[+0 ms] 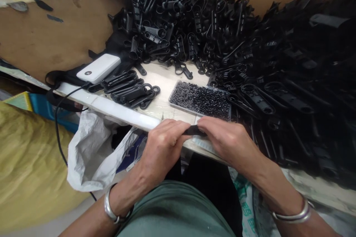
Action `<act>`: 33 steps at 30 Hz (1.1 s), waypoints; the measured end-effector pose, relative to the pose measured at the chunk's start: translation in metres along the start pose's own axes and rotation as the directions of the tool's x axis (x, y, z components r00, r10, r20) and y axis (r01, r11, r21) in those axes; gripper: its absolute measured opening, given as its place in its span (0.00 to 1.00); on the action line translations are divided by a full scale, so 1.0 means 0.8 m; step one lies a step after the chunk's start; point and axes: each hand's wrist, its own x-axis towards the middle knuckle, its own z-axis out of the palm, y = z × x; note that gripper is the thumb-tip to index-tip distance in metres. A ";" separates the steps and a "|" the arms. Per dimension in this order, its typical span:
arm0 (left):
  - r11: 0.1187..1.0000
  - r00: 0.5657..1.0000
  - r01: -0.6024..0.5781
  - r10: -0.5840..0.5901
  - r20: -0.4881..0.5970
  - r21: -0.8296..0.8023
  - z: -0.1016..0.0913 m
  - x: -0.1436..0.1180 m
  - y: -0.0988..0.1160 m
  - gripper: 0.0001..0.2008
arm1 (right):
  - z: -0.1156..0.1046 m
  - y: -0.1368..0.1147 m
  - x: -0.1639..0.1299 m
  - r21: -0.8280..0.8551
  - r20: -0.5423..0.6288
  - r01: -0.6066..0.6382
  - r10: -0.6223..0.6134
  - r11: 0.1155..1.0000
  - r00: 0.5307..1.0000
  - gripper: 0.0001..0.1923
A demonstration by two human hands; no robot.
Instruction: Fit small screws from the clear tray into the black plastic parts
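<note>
Black plastic part (194, 130) sits at lower centre of frame, pinched between both hands just over near table edge (122, 114). Left hand (162, 146) closed on its left end, right hand (226, 139) closed on right end; most of part hidden by fingers. Best kept low and level, thumbs close, grip firm. Tray of small black pieces (200, 100) just beyond hands. Neat row of finished-looking parts (130, 89) left of centre, big loose heap (222, 26) across top and right. Open room only toward lap; white bag (91, 152) hangs lower left.
</note>
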 end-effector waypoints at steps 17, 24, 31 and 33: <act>0.994 0.998 -0.051 0.055 -0.042 0.098 -0.007 0.011 -0.024 0.03 | -0.018 0.009 0.011 0.023 -0.333 -0.052 0.056 0.998 0.941 0.08; 0.978 0.995 -0.075 0.061 0.077 0.193 -0.003 0.007 -0.041 0.02 | -0.017 0.012 -0.022 -0.026 -0.142 -0.255 0.249 0.966 0.958 0.08; 0.962 0.985 -0.115 0.078 0.154 0.248 -0.009 0.009 -0.020 0.03 | -0.001 0.006 -0.020 -0.317 -0.015 -0.346 0.360 0.883 0.933 0.09; 0.948 0.979 -0.146 0.096 0.182 0.282 -0.001 0.015 -0.007 0.03 | 0.003 0.001 -0.016 -0.442 0.006 -0.359 0.403 0.822 0.915 0.10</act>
